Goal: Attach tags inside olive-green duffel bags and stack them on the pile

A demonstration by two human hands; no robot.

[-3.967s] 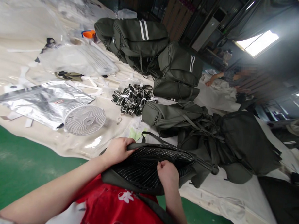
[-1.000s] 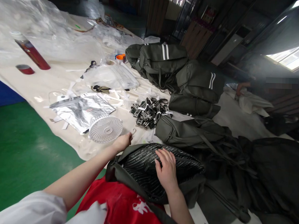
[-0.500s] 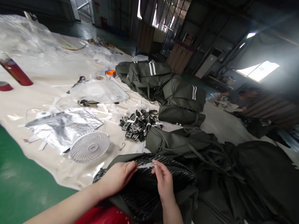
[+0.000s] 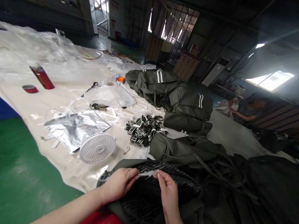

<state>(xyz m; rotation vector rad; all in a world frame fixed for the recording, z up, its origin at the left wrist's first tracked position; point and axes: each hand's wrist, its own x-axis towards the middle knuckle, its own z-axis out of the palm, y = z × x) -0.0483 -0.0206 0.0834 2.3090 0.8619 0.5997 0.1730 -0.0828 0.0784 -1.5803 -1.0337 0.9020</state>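
Note:
My left hand (image 4: 121, 183) and my right hand (image 4: 167, 187) are both closed in a pinch. Stretched between their fingertips is a crinkled, whitish strip (image 4: 147, 173), its material too small to make out. Both hands are over the open mouth of a dark green bag (image 4: 124, 163), whose black lining (image 4: 183, 178) carries small white marks. The bag stands close in front of me. Just beyond it, a pile of black-and-white lettered straps (image 4: 145, 129) lies on the table.
On the left are a white round fan (image 4: 99, 149), a silver foil bag (image 4: 76, 125) and a red spray can (image 4: 42, 77). Several dark green backpacks (image 4: 189, 102) stack up ahead. More dark bags (image 4: 272, 185) crowd the right. A person (image 4: 245, 110) sits at the far right.
The view has swung slightly left and up, so everything sits lower and further right. Both hands keep their pinch on the strip, with little movement against the bag.

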